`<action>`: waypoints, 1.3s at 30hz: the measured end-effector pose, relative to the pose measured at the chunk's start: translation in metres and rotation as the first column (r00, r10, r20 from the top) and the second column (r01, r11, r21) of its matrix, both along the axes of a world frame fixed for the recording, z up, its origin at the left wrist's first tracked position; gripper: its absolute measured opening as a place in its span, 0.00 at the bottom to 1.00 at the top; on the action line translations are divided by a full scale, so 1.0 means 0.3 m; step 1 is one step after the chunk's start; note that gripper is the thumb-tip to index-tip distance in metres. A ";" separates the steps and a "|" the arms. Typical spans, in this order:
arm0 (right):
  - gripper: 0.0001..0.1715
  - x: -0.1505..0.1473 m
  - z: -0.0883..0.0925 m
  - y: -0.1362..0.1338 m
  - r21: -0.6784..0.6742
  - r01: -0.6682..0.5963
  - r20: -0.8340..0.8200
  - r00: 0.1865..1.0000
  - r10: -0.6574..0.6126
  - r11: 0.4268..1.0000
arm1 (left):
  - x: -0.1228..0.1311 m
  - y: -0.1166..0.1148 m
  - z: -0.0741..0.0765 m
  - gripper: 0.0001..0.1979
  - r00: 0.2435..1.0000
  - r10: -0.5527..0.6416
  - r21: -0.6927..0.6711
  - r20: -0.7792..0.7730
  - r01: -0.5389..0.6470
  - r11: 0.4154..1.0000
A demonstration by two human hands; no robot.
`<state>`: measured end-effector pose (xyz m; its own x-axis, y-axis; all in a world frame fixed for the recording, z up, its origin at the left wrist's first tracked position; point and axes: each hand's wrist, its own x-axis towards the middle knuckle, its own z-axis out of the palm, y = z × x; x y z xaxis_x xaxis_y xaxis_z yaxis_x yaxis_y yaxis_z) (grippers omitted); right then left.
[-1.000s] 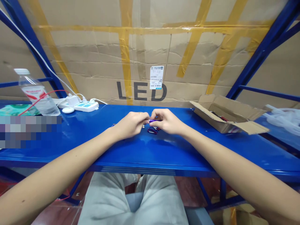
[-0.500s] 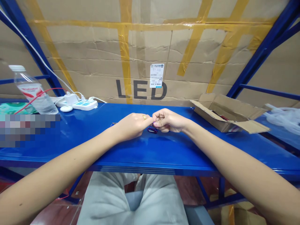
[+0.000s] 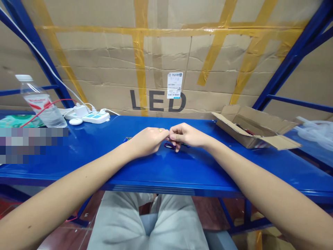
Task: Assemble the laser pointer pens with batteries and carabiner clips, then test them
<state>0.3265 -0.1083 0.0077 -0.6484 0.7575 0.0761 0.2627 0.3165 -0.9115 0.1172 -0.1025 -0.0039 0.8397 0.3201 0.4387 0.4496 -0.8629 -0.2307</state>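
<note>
My left hand (image 3: 148, 140), with a gold-coloured ring on one finger, is closed, its fingertips meeting those of my right hand (image 3: 187, 135). My right thumb and forefinger are pinched together, while its lower fingers curl loosely beneath. Whatever lies between the fingertips is too small to make out. Just below them shows a purple carabiner (image 3: 169, 146), close to my right fingers; whether it hangs from them or lies on the table, I cannot tell. Small blue and green pieces (image 3: 127, 139) peek out behind my left hand. Others show partly under my right hand.
The blue table (image 3: 166, 170) stands against a large taped carton (image 3: 104, 76) marked LED. To the left are a water bottle (image 3: 43, 104) and a white power strip (image 3: 96, 117) with cables. At the right sits an open cardboard box (image 3: 249, 139) beside clear plastic (image 3: 317, 133).
My right hand's lower fingers have loosened and extended downward near the carabiner. The fingertips of both hands stay together. The view has shifted slightly.
</note>
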 end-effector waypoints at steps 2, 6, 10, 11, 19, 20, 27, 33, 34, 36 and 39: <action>0.16 -0.003 -0.001 0.000 0.064 0.029 0.026 0.999 -0.031 0.998 | -0.001 0.004 -0.003 0.10 0.999 0.029 -0.048 0.036 -0.028 0.998; 0.13 -0.006 -0.001 0.005 0.252 0.071 0.098 0.990 -0.098 0.965 | -0.005 0.013 -0.002 0.10 0.993 0.061 -0.168 0.101 -0.043 0.985; 0.15 -0.002 -0.002 0.015 0.358 0.082 0.120 0.984 -0.132 0.930 | -0.005 0.016 0.004 0.10 0.985 0.064 -0.264 0.157 -0.021 0.964; 0.15 -0.001 -0.002 0.017 0.358 0.081 0.119 0.984 -0.131 0.930 | -0.005 0.015 0.007 0.09 0.983 0.066 -0.277 0.171 -0.016 0.961; 0.16 -0.002 0.007 0.013 0.246 0.123 0.004 0.992 -0.128 0.961 | -0.002 0.010 0.018 0.05 0.942 0.079 -0.355 0.326 0.044 0.934; 0.16 -0.004 0.006 0.013 0.227 0.132 -0.011 0.991 -0.133 0.965 | -0.002 0.011 0.017 0.05 0.936 0.076 -0.365 0.344 0.059 0.929; 0.17 -0.041 -0.017 0.010 0.035 0.200 -0.198 0.962 -0.189 0.979 | 0.006 0.024 0.016 0.05 0.880 0.107 -0.369 0.462 0.082 0.926; 0.19 -0.064 -0.027 0.014 -0.023 0.257 -0.291 0.923 -0.252 0.966 | 0.015 0.021 0.028 0.07 0.730 0.134 -0.442 0.670 0.247 0.862; 0.19 -0.062 -0.028 0.018 0.021 0.286 -0.286 0.920 -0.268 0.958 | 0.015 0.021 0.031 0.07 0.692 0.156 -0.474 0.705 0.295 0.830; 0.19 -0.053 -0.028 0.027 0.168 0.394 -0.251 0.904 -0.348 0.904 | 0.013 0.026 0.038 0.07 0.601 0.218 -0.515 0.769 0.380 0.769; 0.13 -0.031 -0.027 0.035 0.473 0.436 -0.112 0.892 -0.439 0.766 | 0.000 0.050 0.044 0.07 0.453 0.317 -0.521 0.833 0.449 0.726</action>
<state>0.3171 -0.0977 -0.0005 -0.2572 0.8284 0.4976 0.4832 0.5562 -0.6762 0.1172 -0.0874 0.0093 0.1864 0.7663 0.6149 -0.0060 -0.6250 0.7806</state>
